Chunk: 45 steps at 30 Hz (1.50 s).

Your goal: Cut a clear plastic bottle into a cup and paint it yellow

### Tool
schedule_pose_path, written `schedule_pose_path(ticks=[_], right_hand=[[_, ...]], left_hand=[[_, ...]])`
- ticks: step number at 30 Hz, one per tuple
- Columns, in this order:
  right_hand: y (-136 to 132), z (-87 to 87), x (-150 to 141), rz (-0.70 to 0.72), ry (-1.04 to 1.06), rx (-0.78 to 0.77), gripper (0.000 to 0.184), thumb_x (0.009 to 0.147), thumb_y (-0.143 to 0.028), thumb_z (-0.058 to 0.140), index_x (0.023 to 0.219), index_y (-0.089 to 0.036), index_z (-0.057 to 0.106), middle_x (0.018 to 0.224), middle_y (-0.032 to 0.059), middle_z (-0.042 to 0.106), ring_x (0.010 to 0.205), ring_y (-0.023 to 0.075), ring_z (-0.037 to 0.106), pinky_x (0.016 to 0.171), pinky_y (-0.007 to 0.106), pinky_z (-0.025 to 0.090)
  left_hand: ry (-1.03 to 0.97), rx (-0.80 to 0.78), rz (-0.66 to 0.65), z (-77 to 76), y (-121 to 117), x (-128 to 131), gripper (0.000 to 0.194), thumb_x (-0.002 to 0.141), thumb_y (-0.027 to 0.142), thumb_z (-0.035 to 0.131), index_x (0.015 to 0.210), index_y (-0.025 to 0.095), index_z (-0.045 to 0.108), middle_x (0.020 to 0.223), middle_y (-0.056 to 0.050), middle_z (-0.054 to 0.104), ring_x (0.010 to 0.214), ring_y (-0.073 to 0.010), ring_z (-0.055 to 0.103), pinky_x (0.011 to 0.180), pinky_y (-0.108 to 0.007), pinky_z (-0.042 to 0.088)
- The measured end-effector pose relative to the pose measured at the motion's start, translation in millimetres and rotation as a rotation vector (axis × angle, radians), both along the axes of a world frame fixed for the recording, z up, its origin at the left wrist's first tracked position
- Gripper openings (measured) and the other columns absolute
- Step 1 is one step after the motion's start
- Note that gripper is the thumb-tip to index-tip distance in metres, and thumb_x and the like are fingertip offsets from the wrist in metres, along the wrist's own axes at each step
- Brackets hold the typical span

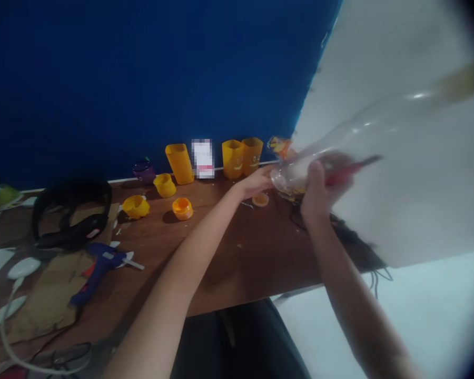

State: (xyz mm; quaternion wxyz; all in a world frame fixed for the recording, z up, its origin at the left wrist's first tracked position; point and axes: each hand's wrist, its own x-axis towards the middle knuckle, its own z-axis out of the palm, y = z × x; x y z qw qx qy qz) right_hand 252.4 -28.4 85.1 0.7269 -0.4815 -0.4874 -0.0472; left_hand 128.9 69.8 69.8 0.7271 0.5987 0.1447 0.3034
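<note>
Clear plastic made up the bottle (363, 123), which hung aslant above the right end of the counter (237, 273), its base low near the left hand (256, 181) and its narrower, yellowish end running up toward the right edge of the view. The left hand reached to the base; its fingers were partly hidden there, so how tightly they had closed could not be told. The right hand (318, 200) was curled beside the bottle's lower part, its fingers closed on a red tool (345, 175) whose dark, thin tip pointed away from the left hand. Whether that hand also gripped the bottle was unclear through the shine and blur.

Good handling seemed to call for firm support at the base, since so smooth and light a shell would likely roll or dent under a hard squeeze. That tip, if sharp, was best aimed clear of both wrists, and any pressure was best gentle and steady. Resting the bottle on the bare wood would probably have steadied it more, well apart from the blue glue gun (98, 271) and the small orange jar (182, 209), with the dark cables (357, 239) avoided.
</note>
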Motion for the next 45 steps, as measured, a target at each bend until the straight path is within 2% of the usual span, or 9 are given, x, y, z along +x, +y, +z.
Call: schedule_pose_path(ticks=[3,6,12,16,20,24,32,37,45], right_hand=[[-2,-4.9,-16,0.022,0.04,-0.095,0.039,0.078,-0.052,0.068,0.095,-0.019,0.056,0.083,0.0009,0.058,0.072,0.0146,0.056,0.071,0.033,0.051],[6,-14.0,-36,0.152,-0.026,-0.329,0.035,0.075,-0.049,0.071,0.077,-0.018,0.054,0.063,-0.0047,0.049,0.057,0.0097,0.044,0.057,0.025,0.041],[18,-37.2,-95,0.487,-0.126,-0.499,0.032,0.085,-0.046,0.056,0.096,-0.016,0.059,0.079,0.0006,0.063,0.071,0.0133,0.055,0.067,0.025,0.043],[15,-46.0,-111,0.283,-0.114,-0.423,0.044,0.089,-0.036,0.049,0.128,-0.018,0.042,0.092,0.0033,0.064,0.077,0.0169,0.059,0.073,0.029,0.045],[17,-57.0,-102,0.138,-0.251,-0.413,0.05,0.08,-0.022,0.047,0.128,-0.016,0.038,0.103,0.0082,0.063,0.087,0.0204,0.06,0.081,0.034,0.046],[22,-69.7,-91,0.138,-0.406,-0.468,0.031,0.092,-0.028,0.037,0.118,-0.018,0.051,0.098,0.009,0.066,0.089,0.0218,0.062,0.079,0.033,0.045],[23,-76.1,-82,0.048,-0.564,-0.586,0.04,0.098,-0.038,0.033,0.122,-0.018,0.059,0.08,0.0054,0.067,0.072,0.0196,0.062,0.07,0.029,0.039],[22,-80.1,-78,0.066,-0.634,-0.644,0.031,0.09,-0.031,0.042,0.105,-0.018,0.066,0.076,0.006,0.067,0.073,0.0206,0.06,0.071,0.029,0.036],[24,-78.3,-73,0.109,-0.693,-0.691,0.028,0.086,-0.026,0.045,0.104,-0.02,0.067,0.081,0.006,0.069,0.075,0.0193,0.06,0.072,0.027,0.037]], left_hand=[[-0.044,-0.001,0.177,-4.8,-11,-33,0.045,0.082,0.039,0.07,0.122,0.019,0.062,0.124,-0.011,0.065,0.113,-0.0232,0.062,0.103,-0.042,0.044],[0.03,-0.025,0.208,-14.5,-33,-75,0.056,0.087,0.062,0.057,0.124,0.021,0.062,0.116,-0.011,0.069,0.111,-0.0264,0.063,0.098,-0.042,0.047],[-0.095,-0.004,0.513,-38.6,-69,-111,0.064,0.07,0.045,0.081,0.125,0.024,0.054,0.115,-0.005,0.068,0.104,-0.0197,0.064,0.097,-0.036,0.046],[-0.188,-0.105,0.634,-49.1,-71,-123,0.066,0.063,0.029,0.084,0.119,0.023,0.051,0.094,0.001,0.067,0.084,-0.0136,0.064,0.086,-0.032,0.049],[-0.113,-0.029,0.64,-50.4,-71,-136,0.067,0.063,0.027,0.081,0.123,0.023,0.05,0.087,0.002,0.063,0.08,-0.0129,0.061,0.081,-0.03,0.049],[-0.046,0.062,0.625,-52.3,-75,-142,0.069,0.065,0.028,0.08,0.126,0.024,0.049,0.088,0.002,0.061,0.08,-0.0137,0.06,0.079,-0.031,0.05],[0.351,0.478,0.823,-53.7,-84,-147,0.072,0.072,0.028,0.076,0.134,0.023,0.041,0.096,-0.002,0.065,0.091,-0.0191,0.063,0.091,-0.038,0.048],[0.454,0.531,0.875,-50.1,-85,-152,0.075,0.075,0.032,0.073,0.139,0.022,0.036,0.098,-0.004,0.066,0.09,-0.0215,0.064,0.089,-0.04,0.049],[0.586,0.61,0.896,-46.3,-95,-147,0.074,0.073,0.036,0.074,0.139,0.022,0.042,0.11,-0.012,0.069,0.099,-0.0318,0.066,0.092,-0.047,0.049]])
